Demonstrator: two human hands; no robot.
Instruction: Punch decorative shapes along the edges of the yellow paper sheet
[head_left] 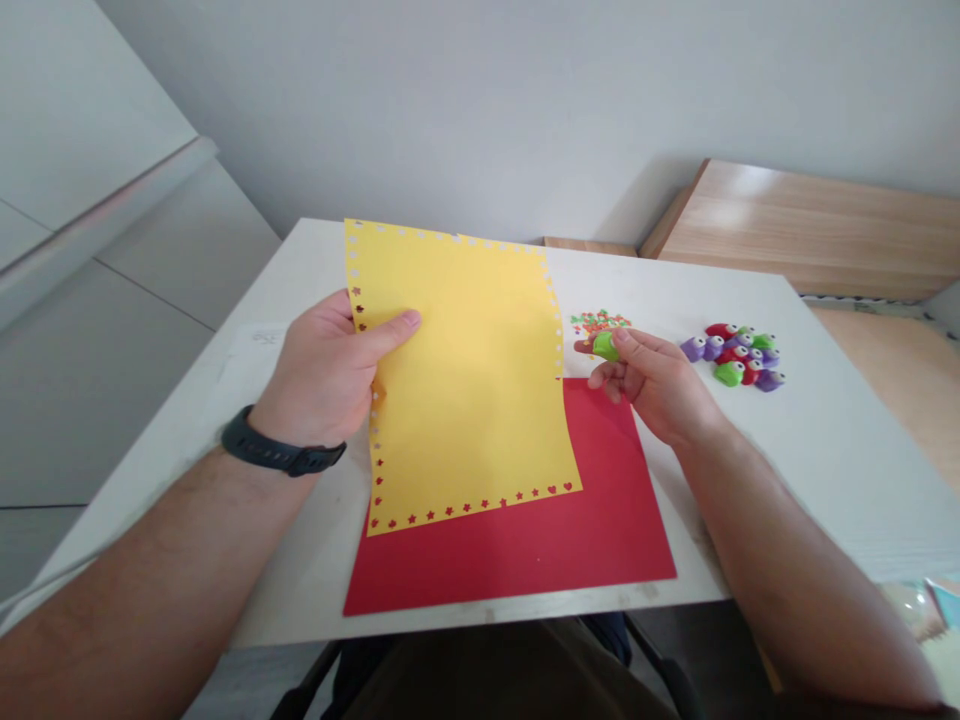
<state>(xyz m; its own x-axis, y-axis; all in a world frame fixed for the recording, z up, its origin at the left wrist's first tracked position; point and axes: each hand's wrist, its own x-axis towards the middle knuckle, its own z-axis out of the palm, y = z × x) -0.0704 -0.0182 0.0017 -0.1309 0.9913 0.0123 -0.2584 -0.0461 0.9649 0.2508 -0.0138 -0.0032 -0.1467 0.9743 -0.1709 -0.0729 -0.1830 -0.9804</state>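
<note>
My left hand is closed on the left edge of a yellow paper sheet, thumb on top. The sheet has small punched shapes all along its borders and is lifted slightly, tilted over a red paper sheet lying flat on the white table. My right hand pinches a small green craft punch just off the yellow sheet's right edge. A dark watch band sits on my left wrist.
A cluster of small purple, red and green punches lies to the right of my right hand. Tiny coloured paper cutouts are scattered behind the green punch. A wooden bench or board stands at the back right against the wall.
</note>
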